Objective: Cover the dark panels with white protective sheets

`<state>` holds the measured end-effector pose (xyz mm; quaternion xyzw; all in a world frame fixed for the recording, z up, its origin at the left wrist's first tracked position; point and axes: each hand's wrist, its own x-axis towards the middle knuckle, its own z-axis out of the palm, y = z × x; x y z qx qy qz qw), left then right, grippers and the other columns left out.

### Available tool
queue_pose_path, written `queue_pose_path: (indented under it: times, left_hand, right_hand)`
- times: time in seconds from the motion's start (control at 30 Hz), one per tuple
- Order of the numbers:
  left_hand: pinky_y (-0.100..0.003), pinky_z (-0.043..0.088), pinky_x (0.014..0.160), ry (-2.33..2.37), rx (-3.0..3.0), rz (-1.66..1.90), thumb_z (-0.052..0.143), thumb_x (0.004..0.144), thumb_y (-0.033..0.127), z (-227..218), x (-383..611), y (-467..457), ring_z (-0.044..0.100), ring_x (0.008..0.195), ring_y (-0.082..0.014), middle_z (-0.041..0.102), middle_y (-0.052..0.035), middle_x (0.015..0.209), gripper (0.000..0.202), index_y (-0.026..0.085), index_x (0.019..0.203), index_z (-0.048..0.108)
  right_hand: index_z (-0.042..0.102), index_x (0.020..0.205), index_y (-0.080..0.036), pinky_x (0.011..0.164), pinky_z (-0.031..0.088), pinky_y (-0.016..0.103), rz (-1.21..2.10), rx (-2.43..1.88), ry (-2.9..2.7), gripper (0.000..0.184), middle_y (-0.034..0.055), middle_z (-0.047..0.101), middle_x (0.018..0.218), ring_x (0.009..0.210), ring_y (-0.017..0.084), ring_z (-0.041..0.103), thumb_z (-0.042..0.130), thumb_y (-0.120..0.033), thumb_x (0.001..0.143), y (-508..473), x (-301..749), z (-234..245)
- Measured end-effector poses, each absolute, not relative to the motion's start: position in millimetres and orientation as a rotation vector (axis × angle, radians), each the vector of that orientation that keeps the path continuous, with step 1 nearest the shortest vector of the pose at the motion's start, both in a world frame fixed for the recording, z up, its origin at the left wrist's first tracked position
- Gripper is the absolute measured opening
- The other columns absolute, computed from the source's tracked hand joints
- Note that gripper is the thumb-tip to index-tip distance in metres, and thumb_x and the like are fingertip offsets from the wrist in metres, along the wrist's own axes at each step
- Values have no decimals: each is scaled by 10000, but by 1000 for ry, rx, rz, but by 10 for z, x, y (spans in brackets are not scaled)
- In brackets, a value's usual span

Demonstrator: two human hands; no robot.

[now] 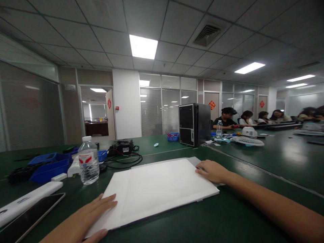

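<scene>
A stack of large white paper sheets (162, 189) lies on the green table in front of me. Over its left edge, my left hand (101, 209) rests with fingers stretched out and thumb apart, holding nothing. At the far right edge of the paper is my right hand (212, 171), its fingers bent together. A small dark spot shows between those fingers; what they hold, if anything, I cannot make out. Beneath the white stack, a greyish sheet sticks out at the back right corner.
Left of the paper stand a water bottle (88, 162) and blue trays (52, 167), near a white elongated device (30, 202) and a dark-screened phone (30, 219). Behind lie a black adapter with cables (124, 146) and a computer tower (194, 125). Several people sit at the far right.
</scene>
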<state>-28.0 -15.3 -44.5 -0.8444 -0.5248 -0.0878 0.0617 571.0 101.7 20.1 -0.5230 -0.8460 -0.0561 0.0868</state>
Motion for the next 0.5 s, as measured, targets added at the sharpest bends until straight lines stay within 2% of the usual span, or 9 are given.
queue_pose_path:
  times: [0.13, 0.33, 0.5]
  left_hand:
    - [-585, 311, 1219, -1577, -2584, -198, 452, 991, 594, -394, -311, -124, 267, 1531, -294, 190, 109, 1672, 663, 505, 1586, 176]
    - [-510, 360, 1219, -1577, -2603, -321, 524, 983, 545, -256, -160, -266, 350, 1501, -279, 316, 128, 1635, 585, 527, 1534, 328]
    - [-567, 337, 1215, -1619, -2604, -250, 486, 983, 590, -242, -168, -264, 305, 1518, -289, 285, 132, 1645, 580, 542, 1535, 313]
  right_hand:
    - [667, 1309, -214, 1041, 432, 426, -98, -1347, -2580, 590, 119, 684, 1303, 1182, 299, 616, 339, -609, 1017, 882, 5579, 273]
    - [671, 1305, -221, 1059, 409, 428, -172, -1429, -2451, 544, 109, 695, 1296, 1192, 297, 613, 375, -571, 1011, 959, 5678, 253]
    - [703, 1250, -200, 998, 441, 436, -226, -1726, -2279, 539, 132, 725, 1225, 1149, 320, 637, 393, -557, 991, 1095, 5794, 203]
